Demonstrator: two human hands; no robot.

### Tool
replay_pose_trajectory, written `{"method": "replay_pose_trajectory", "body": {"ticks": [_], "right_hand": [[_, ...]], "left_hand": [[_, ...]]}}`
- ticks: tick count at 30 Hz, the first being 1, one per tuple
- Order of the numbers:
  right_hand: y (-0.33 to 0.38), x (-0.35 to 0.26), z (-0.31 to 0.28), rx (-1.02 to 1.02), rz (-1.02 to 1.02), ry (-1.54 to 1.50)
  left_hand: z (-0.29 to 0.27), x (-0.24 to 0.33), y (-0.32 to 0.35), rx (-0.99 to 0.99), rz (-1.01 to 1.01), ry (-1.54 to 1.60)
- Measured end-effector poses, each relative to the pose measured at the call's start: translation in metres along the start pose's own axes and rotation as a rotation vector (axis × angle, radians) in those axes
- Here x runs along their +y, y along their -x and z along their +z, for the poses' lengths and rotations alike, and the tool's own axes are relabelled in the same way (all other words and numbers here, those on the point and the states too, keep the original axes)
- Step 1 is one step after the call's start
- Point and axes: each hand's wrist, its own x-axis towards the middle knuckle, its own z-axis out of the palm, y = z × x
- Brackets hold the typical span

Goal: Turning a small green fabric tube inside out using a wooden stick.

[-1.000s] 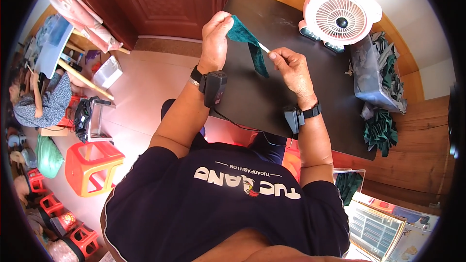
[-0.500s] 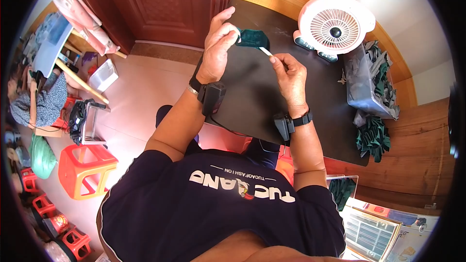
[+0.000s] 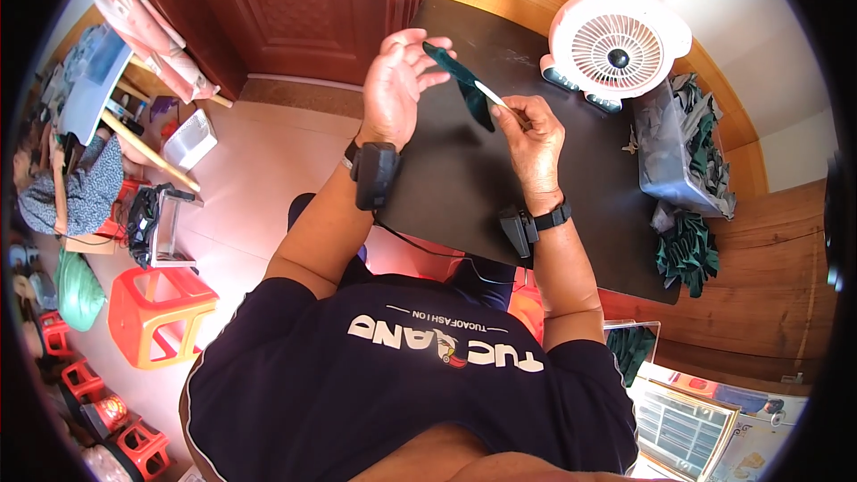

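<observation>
Above the dark tabletop point(image 3: 455, 178), my right hand point(image 3: 534, 136) pinches a slim white stick point(image 3: 487, 92) between thumb and fingers. A dark green piece of fabric point(image 3: 466, 82), velvety in look, lies against the stick's far end and slants up to the left. My left hand point(image 3: 393, 94) is raised beside the fabric's upper end, its fingers spread and curled a little. Those fingertips are close to the cloth; whether they touch it I cannot tell. Both wrists wear dark strapped devices.
At the table's far right stands a pink-white fan point(image 3: 616, 49). Beside it a clear bin point(image 3: 665, 165) holds grey and green cloth, with a bunch of green fabric point(image 3: 686, 254) near the right edge. An orange stool point(image 3: 161, 317) is on the floor at left. A cable runs below my left wrist.
My left hand has opened from its pinch on the green fabric and moved slightly left and down. The fabric has turned from lying broad to a narrow slant. My right hand stays nearly in place.
</observation>
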Motion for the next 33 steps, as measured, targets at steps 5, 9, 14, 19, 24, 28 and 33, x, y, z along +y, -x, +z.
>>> {"method": "replay_pose_trajectory", "body": {"ticks": [5,9,14,19,24,28,33], "right_hand": [[0.000,0.001,-0.001,-0.055,0.064,0.003],[0.001,0.002,0.001,-0.120,0.192,-0.217],[0.003,0.006,0.001,-0.163,0.262,-0.220],[0.002,0.003,0.000,-0.271,0.330,-0.150],[0.001,-0.003,0.000,-0.425,0.441,-0.185],[0.001,0.000,-0.001,-0.449,0.426,-0.260],[0.001,-0.001,-0.002,-0.511,0.540,-0.443]], "left_hand": [[0.004,-0.002,0.002,-0.018,-0.063,-0.082],[-0.008,-0.003,-0.002,-0.078,0.043,-0.213],[-0.013,-0.005,0.001,-0.003,-0.073,-0.244],[-0.003,0.000,0.004,-0.048,-0.054,-0.117],[-0.019,-0.004,-0.005,-0.210,-0.219,0.231],[-0.008,-0.002,-0.002,-0.125,-0.213,0.318],[-0.009,-0.003,-0.001,-0.173,-0.186,0.243]]}}
